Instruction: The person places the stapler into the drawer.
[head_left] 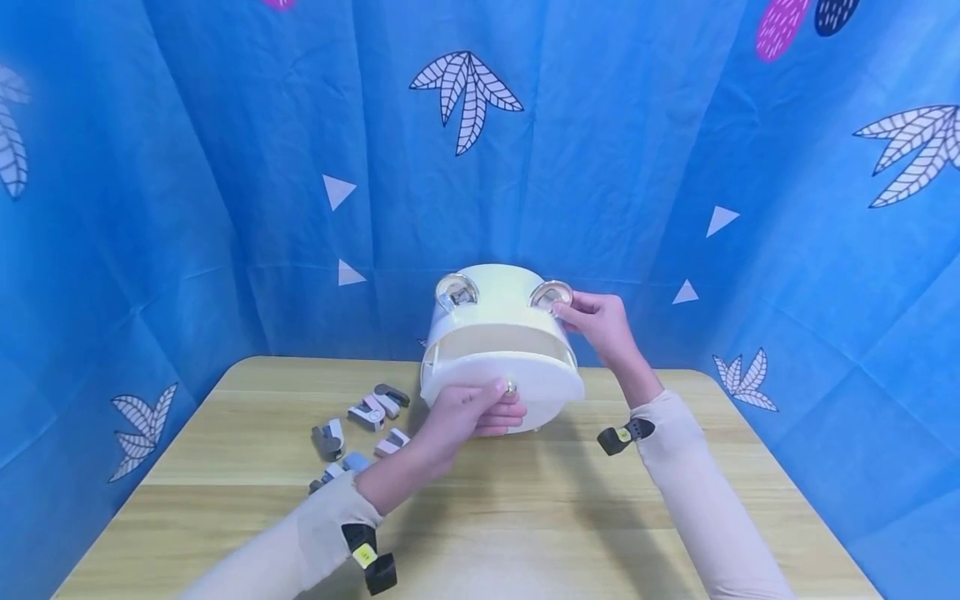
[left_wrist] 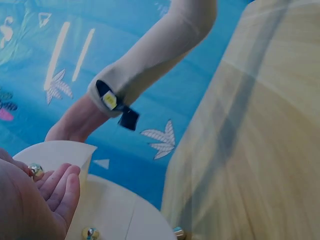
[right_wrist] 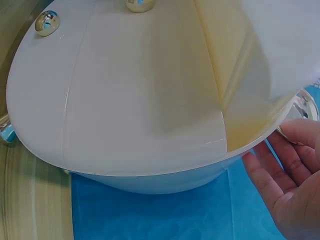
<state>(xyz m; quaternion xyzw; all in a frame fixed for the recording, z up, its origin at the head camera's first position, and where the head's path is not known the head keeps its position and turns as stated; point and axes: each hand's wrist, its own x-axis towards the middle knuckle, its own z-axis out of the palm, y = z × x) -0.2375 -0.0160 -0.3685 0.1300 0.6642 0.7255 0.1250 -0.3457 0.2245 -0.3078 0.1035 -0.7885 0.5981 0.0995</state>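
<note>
A white rounded drawer box (head_left: 498, 292) stands on the table, its upper drawer (head_left: 543, 379) pulled partway out and leaning forward. My left hand (head_left: 468, 414) pinches the small gold knob (head_left: 510, 387) of this drawer between thumb and fingers. On the box's top sit two round gold-rimmed pieces, a left one (head_left: 457, 288) and a right one (head_left: 546, 292). My right hand (head_left: 600, 327) holds the rim of the right one, thumb in front. In the right wrist view, a gap (right_wrist: 250, 127) shows behind the drawer front. Below it, the lower front bears another gold knob (right_wrist: 47, 23).
Several small grey, white and blue plastic pieces (head_left: 367, 414) lie scattered on the wooden table (head_left: 525, 517), left of the box and near my left forearm. A blue patterned curtain (head_left: 600, 167) hangs close behind the box and along both sides.
</note>
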